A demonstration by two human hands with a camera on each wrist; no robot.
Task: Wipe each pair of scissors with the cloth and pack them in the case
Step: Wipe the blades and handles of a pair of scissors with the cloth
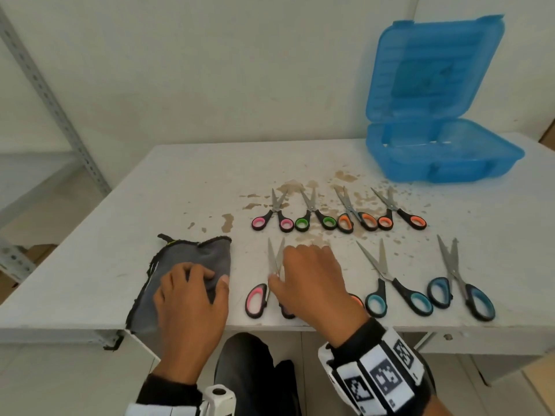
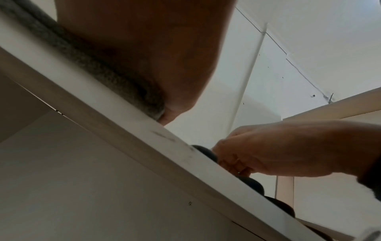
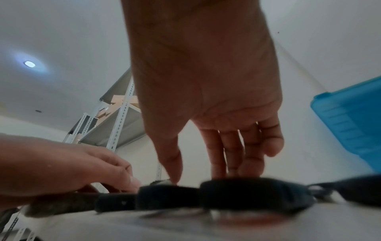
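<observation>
Stained white table (image 1: 180, 181): right hand (image 1: 312, 283) fingers are spread over pink-handled scissors (image 1: 270, 283), left hand (image 1: 192, 298) fingers curled on cloth (image 1: 195, 259) at 9 o'clock; slippage onto parted blades is judged possible.

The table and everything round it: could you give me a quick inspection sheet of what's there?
Surface: white table, brown stains near the back-row scissors.
Job's things: grey cloth; blue case, lid open; four small scissors in the back row, larger ones in front, including a pink pair.
Clutter: nothing seen.
Grips: left hand grips the cloth; right hand reaches onto the pink pair; hold unclear.
Cables: nothing seen.
Surroundings: white wall, metal shelving at left.
</observation>
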